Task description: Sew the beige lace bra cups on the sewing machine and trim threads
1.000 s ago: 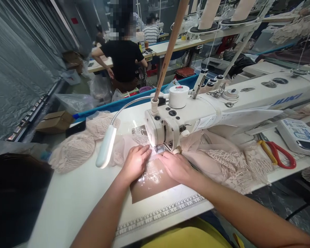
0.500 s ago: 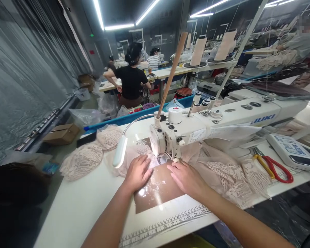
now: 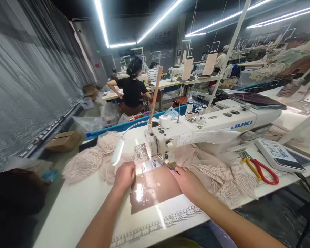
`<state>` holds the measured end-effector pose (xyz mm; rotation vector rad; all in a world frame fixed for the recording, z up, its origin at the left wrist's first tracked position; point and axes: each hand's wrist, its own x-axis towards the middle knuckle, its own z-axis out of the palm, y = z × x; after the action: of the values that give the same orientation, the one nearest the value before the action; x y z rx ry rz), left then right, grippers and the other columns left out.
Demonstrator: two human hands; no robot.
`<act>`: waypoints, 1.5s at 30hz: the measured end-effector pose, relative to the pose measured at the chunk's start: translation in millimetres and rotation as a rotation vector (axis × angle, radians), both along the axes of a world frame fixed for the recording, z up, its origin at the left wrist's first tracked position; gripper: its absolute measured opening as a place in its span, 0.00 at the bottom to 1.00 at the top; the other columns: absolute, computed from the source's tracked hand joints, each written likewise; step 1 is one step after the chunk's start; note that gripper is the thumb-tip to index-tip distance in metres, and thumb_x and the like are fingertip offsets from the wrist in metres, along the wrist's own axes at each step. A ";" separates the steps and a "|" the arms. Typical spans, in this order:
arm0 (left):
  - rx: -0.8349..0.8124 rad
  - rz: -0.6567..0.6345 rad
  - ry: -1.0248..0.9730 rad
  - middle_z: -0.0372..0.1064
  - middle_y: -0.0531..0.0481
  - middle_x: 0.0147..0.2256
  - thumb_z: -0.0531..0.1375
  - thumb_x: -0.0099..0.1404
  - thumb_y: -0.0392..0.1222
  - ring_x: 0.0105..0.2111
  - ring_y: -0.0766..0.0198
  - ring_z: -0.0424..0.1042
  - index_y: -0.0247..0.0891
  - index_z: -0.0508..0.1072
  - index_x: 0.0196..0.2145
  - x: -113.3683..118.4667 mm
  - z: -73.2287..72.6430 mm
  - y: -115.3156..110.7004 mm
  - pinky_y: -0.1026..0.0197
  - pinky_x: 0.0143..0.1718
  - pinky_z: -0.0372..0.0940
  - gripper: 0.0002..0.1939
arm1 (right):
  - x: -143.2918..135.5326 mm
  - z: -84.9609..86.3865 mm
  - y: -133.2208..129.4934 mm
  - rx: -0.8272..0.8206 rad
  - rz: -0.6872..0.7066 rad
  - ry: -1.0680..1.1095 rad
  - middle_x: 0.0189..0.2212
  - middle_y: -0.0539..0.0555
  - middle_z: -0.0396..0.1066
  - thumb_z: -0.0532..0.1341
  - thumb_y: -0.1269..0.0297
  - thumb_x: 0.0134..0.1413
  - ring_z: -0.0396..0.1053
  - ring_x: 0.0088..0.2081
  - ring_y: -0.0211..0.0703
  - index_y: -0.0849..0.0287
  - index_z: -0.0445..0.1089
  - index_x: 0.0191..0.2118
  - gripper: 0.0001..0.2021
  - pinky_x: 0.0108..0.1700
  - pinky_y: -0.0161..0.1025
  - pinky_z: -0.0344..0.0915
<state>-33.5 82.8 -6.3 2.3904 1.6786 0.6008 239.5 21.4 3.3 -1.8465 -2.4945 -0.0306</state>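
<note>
My left hand (image 3: 125,175) is closed at the left of the sewing machine (image 3: 167,132), its fingers curled at the edge of the sheer beige lace fabric (image 3: 109,171). My right hand (image 3: 188,181) is closed around a small dark pointed tool (image 3: 171,167), perhaps thread snips; its tip points toward the needle area. A glossy brown plate (image 3: 155,189) lies on the table between both hands. More beige lace (image 3: 222,172) is heaped to the right of my right hand. The needle itself is too small to make out.
Red-and-yellow-handled scissors (image 3: 263,171) lie on the right, beside a white control box (image 3: 279,155). Finished-looking lace pieces (image 3: 82,165) rest at left. A lamp (image 3: 117,151) bends over the table, and a printed ruler (image 3: 160,224) runs along its front edge. A person (image 3: 133,91) stands beyond.
My left hand has moved left, away from the needle area, and its fingers have curled. A dark tool now shows in my right hand. The camera view has shifted.
</note>
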 end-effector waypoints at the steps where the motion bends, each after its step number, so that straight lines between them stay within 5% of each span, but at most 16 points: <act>1: -0.027 -0.007 -0.004 0.73 0.42 0.44 0.50 0.63 0.34 0.47 0.51 0.69 0.38 0.75 0.36 -1.3 3.6 -3.8 0.50 0.47 0.65 0.14 | 0.4 -1.1 1.2 -0.010 -0.003 0.003 0.42 0.59 0.71 0.51 0.86 0.50 0.68 0.42 0.49 0.62 0.71 0.46 0.21 0.42 0.40 0.63; 6: -0.248 -0.189 -0.123 0.72 0.45 0.43 0.51 0.64 0.36 0.45 0.57 0.70 0.39 0.73 0.33 7.3 23.7 -34.5 0.59 0.46 0.66 0.11 | 0.1 -9.9 12.8 0.013 -0.018 0.030 0.39 0.61 0.72 0.51 0.87 0.48 0.69 0.40 0.50 0.64 0.71 0.44 0.20 0.39 0.39 0.61; 12: -0.428 -0.405 -0.305 0.70 0.45 0.47 0.54 0.64 0.40 0.49 0.56 0.67 0.40 0.73 0.39 25.3 42.2 -60.3 0.56 0.52 0.63 0.09 | 7.2 -1.7 11.8 0.058 0.022 0.097 0.30 0.57 0.71 0.50 0.77 0.58 0.68 0.32 0.45 0.61 0.70 0.29 0.13 0.32 0.38 0.58; 17: -0.270 -0.228 -0.327 0.63 0.43 0.56 0.56 0.64 0.46 0.57 0.51 0.60 0.41 0.71 0.47 12.4 36.5 -42.9 0.51 0.56 0.60 0.15 | 16.0 6.9 -13.4 0.181 0.355 0.311 0.27 0.53 0.68 0.52 0.71 0.59 0.65 0.31 0.42 0.60 0.67 0.29 0.10 0.33 0.38 0.57; 20: -0.229 -0.065 -0.304 0.57 0.42 0.60 0.57 0.62 0.50 0.59 0.47 0.57 0.41 0.69 0.51 3.5 25.9 -23.4 0.51 0.49 0.64 0.21 | 13.7 2.4 -30.3 0.168 0.461 0.387 0.27 0.53 0.68 0.51 0.71 0.59 0.63 0.29 0.40 0.60 0.68 0.31 0.10 0.32 0.38 0.56; 24: -0.383 0.079 -0.392 0.61 0.39 0.58 0.61 0.57 0.51 0.55 0.45 0.62 0.37 0.66 0.56 -2.9 12.6 -2.2 0.50 0.50 0.63 0.30 | 0.4 -4.3 -51.4 0.035 0.605 0.315 0.24 0.52 0.68 0.55 0.68 0.57 0.62 0.25 0.39 0.58 0.66 0.26 0.09 0.25 0.39 0.52; 28: -0.493 0.073 -0.495 0.66 0.38 0.53 0.62 0.55 0.48 0.52 0.45 0.65 0.33 0.69 0.52 -3.8 9.0 7.0 0.49 0.53 0.59 0.29 | -7.5 0.1 -59.8 -0.135 0.761 0.354 0.21 0.48 0.66 0.59 0.65 0.54 0.62 0.24 0.37 0.57 0.63 0.22 0.11 0.26 0.38 0.53; 36: -0.637 -0.091 -0.606 0.72 0.45 0.37 0.62 0.57 0.52 0.36 0.57 0.70 0.34 0.72 0.38 10.8 15.4 -2.8 0.62 0.36 0.64 0.18 | 2.9 19.3 -29.2 -0.318 0.579 0.847 0.27 0.51 0.67 0.51 0.65 0.61 0.63 0.30 0.38 0.59 0.65 0.28 0.12 0.31 0.34 0.57; 45: -0.864 -0.270 -0.721 0.65 0.51 0.29 0.64 0.56 0.54 0.27 0.68 0.62 0.32 0.70 0.33 33.6 10.6 -20.9 0.67 0.27 0.56 0.19 | -6.0 21.6 6.3 -0.258 0.297 0.800 0.28 0.50 0.68 0.57 0.66 0.55 0.64 0.32 0.39 0.59 0.66 0.30 0.05 0.32 0.34 0.55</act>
<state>0.2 61.9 4.3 1.4768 0.9753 0.4649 233.5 27.7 24.8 -1.1611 -2.1842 0.8805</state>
